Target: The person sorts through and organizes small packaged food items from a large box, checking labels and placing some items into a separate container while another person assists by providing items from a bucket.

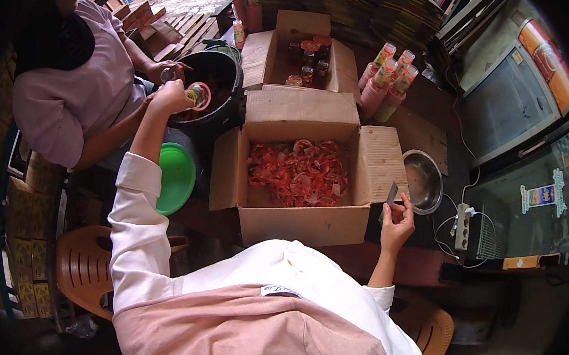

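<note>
My left hand [171,98] is stretched far out to the left, closed on a clear plastic cup [200,96] with a red rim and coloured print. It holds the cup over a large black bucket [235,75], close to a co-worker's hands. My right hand [398,224] is raised beside the box's right flap. Its fingers pinch a flat grey blade [392,193] that points upward. Between my arms stands an open cardboard box [301,228], with many crumpled red and clear plastic pieces [298,173] lying inside.
At the left a co-worker [83,78] leans over the bucket, near a green basin [176,178]. Behind sits a second open box [302,24] with jars. Stacked printed cups [387,72] stand right of it. A metal bowl [423,180] and a power strip [462,233] lie right.
</note>
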`<state>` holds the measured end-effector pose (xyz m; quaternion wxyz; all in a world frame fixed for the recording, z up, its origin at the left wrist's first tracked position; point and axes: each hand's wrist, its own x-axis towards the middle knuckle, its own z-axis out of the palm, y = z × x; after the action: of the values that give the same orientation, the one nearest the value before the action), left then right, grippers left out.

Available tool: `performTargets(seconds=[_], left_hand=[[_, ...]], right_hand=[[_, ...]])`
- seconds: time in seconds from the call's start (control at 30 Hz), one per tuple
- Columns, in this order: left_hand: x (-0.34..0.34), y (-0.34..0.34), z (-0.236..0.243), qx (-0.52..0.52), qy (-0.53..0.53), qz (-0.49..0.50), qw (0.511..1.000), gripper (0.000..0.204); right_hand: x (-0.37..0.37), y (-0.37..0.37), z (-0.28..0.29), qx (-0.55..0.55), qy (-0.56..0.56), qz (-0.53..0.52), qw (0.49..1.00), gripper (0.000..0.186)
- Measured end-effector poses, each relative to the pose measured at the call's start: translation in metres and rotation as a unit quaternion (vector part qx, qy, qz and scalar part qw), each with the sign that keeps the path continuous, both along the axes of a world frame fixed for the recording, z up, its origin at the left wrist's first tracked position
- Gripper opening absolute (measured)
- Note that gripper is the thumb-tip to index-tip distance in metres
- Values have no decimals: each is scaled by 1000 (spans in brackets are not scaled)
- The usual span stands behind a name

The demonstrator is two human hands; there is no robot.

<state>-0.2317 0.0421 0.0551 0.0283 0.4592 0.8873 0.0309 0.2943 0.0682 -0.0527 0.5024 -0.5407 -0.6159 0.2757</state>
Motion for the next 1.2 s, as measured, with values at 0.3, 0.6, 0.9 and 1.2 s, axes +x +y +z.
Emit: performTargets(seconds=[0.3,0.6,0.9,1.2], left_hand=[[-5,-24,-8,18,5,24,1000,60],[-17,-38,-29,76,-56,-23,995,45],[26,7,-41,351,-216,-21,911,50],[178,164,-56,342,-304,-212,864,41]], right_hand=[[-4,-16,-3,11,6,-20,1000,38],[25,-4,-49,-171,567,-30,805,23],[62,32,-43,-151,675,-46,721,11],[66,47,-48,-164,658,-33,734,18]])
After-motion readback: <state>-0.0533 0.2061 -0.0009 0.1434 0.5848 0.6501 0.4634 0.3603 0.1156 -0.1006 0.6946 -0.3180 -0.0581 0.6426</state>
